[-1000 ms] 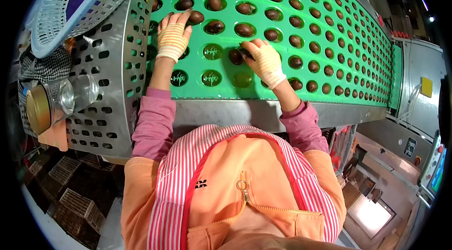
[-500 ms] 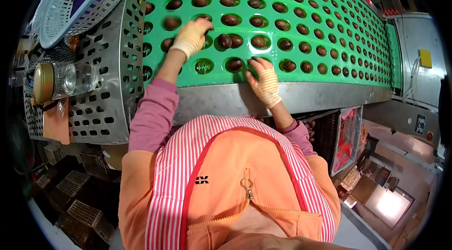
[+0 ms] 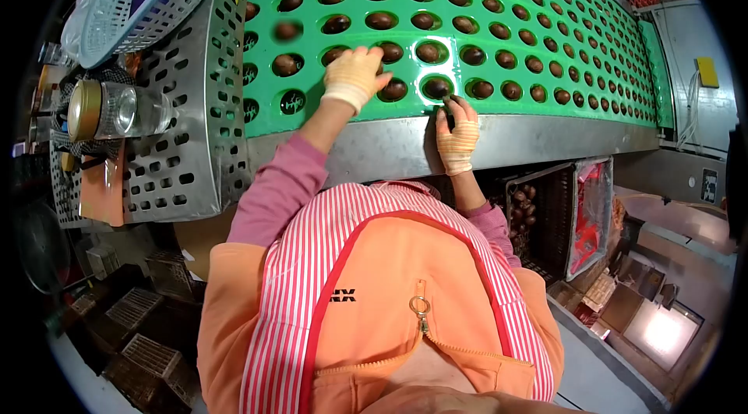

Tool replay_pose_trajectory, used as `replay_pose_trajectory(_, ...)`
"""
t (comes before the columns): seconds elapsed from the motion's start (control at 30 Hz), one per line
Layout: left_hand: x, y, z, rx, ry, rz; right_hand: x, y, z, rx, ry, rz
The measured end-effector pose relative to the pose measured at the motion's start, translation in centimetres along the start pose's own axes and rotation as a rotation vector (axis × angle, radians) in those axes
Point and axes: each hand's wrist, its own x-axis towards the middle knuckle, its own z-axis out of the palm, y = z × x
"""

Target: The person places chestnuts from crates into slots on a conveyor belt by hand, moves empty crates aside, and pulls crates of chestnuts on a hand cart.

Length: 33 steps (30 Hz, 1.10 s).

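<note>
Green moulded film (image 3: pixel 269 124) with rows of oval cups spreads before me, most cups holding a dark brown egg-shaped piece (image 3: pixel 287 65). My left hand (image 3: pixel 354 77), in a pale banded fingerless covering, reaches over the front rows. Its fingers are apart beside a brown egg (image 3: pixel 390 52), and the hand hides part of another egg and a cup beneath. At the front edge, my right hand (image 3: pixel 458 137) has its thumb and fingers apart, with fingertips close to an egg (image 3: pixel 436 87). Contact there cannot be made out.
A perforated metal guard (image 3: pixel 183 172) borders the film on the left, bearing a glass jar (image 3: pixel 128 110) and a blue basket (image 3: pixel 144 16). A metal rail (image 3: pixel 538 133) runs along the front. Below right stands a dark crate (image 3: pixel 545 219) with brown pieces.
My left hand has moved right across the front rows. My right hand sits slightly further right and lower. Two eggs that lay side by side now show as one in its cup.
</note>
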Motion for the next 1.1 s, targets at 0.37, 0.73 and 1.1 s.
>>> replay_pose_trajectory(0.37, -1.7, -13.9, 2.0, 0.110, 0.170, -0.338, -0.1, 0.6, 0.6, -0.008, 0.000, 0.030)
replay_pose_trajectory(0.73, 3.9, -16.4, -0.5, 0.075, 0.312, -0.274, 0.0, 0.6, 0.8, -0.029, 0.036, 0.001)
replay_pose_trajectory(1.1, 4.5, -16.0, 1.5, 0.161, 0.254, -0.298, -0.2, 1.0, 1.0, -0.026, -0.081, 0.139)
